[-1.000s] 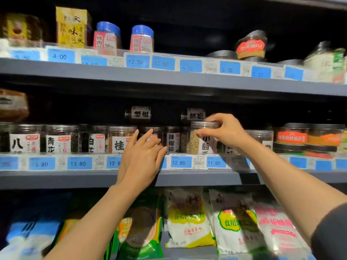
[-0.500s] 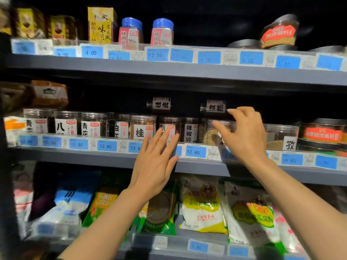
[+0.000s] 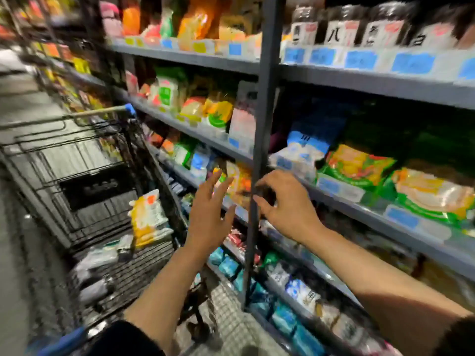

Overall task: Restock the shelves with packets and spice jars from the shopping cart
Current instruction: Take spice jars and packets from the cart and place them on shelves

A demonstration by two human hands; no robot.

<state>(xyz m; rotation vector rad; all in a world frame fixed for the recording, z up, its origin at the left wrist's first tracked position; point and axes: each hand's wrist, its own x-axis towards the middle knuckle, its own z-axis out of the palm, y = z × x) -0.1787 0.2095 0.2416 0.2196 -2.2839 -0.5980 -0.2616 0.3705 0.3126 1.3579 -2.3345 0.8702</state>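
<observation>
The view has swung away from the spice jars (image 3: pixel 336 24), now at one o'clock on the upper shelf (image 3: pixel 372 80), toward the shopping cart (image 3: pixel 84 176) at nine o'clock. Both hands have left that shelf empty: the left hand (image 3: pixel 209 214) spread wide, the right hand (image 3: pixel 288 209) loosely curled, holding nothing. A yellow packet (image 3: pixel 147 217) waits in the cart, likely the next pick

A grey upright post (image 3: pixel 259 160) rises beside blue price labels (image 3: pixel 359 59); grey floor (image 3: pixel 15 265) lies left.
</observation>
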